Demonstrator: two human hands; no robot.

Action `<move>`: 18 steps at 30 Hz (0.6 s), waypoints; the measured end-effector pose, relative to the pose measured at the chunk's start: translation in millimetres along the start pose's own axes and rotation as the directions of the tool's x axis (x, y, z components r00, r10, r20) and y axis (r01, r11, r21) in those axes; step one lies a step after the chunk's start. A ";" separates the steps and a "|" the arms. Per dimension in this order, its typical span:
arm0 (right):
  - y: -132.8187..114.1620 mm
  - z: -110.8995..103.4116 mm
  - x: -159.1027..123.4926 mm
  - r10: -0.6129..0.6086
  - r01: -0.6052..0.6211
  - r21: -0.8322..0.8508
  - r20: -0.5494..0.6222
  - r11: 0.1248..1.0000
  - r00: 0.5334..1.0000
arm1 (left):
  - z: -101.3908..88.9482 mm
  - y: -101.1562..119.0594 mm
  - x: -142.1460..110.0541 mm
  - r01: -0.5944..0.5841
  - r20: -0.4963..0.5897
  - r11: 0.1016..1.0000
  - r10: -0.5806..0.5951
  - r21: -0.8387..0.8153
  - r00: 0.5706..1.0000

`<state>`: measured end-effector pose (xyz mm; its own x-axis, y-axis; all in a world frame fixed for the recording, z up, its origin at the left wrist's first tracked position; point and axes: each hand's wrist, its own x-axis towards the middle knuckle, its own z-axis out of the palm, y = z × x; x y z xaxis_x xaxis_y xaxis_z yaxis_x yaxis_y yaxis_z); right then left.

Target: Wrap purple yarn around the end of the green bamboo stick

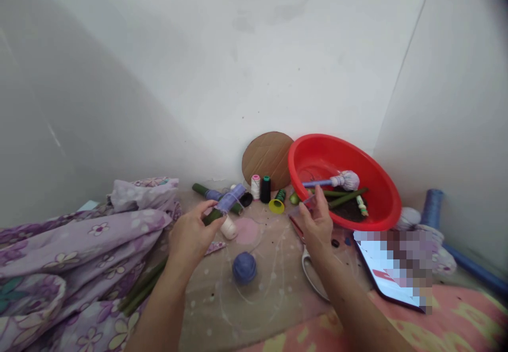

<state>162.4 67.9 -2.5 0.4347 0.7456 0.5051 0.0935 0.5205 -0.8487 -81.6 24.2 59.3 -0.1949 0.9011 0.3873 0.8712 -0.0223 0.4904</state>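
My left hand point(194, 235) grips a green stem point(212, 216) whose upper part is wrapped in a purple strip point(231, 198). To the right, my right hand point(317, 225) is raised in front of the red basin point(381, 182), its thumb and fingers closing on a thin translucent strip point(301, 210) that is hard to make out. Between the hands a ball of purple yarn point(245, 268) lies on the mat. A white thread spool point(228, 227) rests on its side just beside my left hand. White-handled scissors point(311, 278) lie partly hidden under my right forearm.
White point(255, 187) and black point(265, 189) thread spools stand before a round cardboard piece point(265, 159). A green spool point(280, 201) lies nearby. The basin holds stems and a cloth-headed stick point(345, 180). A phone point(391, 272) lies at right, floral cloth point(91, 246) at left.
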 end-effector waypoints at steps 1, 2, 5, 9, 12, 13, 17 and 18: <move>-3.4 -0.4 -0.6 -0.105 0.100 -0.136 -0.030 0.986 0.994 | -0.2 0.9 -0.3 0.005 0.005 1.000 -0.005 0.001 1.000; -6.2 -0.1 -2.0 -0.182 0.174 -0.266 -0.007 0.948 0.983 | -0.5 1.6 -0.6 0.009 0.007 1.000 -0.009 0.001 1.000; -12.8 5.0 -10.9 -0.111 0.282 -0.503 0.342 0.817 0.933 | -1.8 3.0 -0.7 0.012 0.004 1.000 -0.012 -0.004 1.000; -23.9 15.4 -30.8 0.191 0.383 -0.515 0.753 0.767 0.630 | -3.4 3.0 -0.2 0.015 -0.011 1.000 -0.016 -0.008 1.000; -31.2 20.7 -48.0 0.224 0.480 -0.384 0.907 0.789 0.357 | -4.4 2.9 -0.2 0.005 -0.023 1.000 -0.006 -0.030 1.000; -31.8 22.3 -53.7 0.233 0.517 -0.344 0.934 0.784 0.270 | -4.8 3.0 -0.4 0.001 -0.024 0.999 -0.002 -0.040 1.000; -21.8 29.1 -68.8 0.340 0.565 -0.411 0.911 0.715 0.232 | -6.8 4.3 -1.4 -0.005 -0.049 0.995 0.001 -0.098 0.999; -16.6 30.4 -68.5 0.328 0.524 -0.469 0.880 0.711 0.343 | -7.5 4.9 -1.8 -0.012 -0.065 0.993 0.004 -0.121 0.998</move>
<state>103.9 20.8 -18.2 -0.6086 0.7928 0.0332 0.7142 0.5656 -0.4124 -80.3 19.2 66.9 -0.2206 0.8708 0.4393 0.8126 -0.0851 0.5766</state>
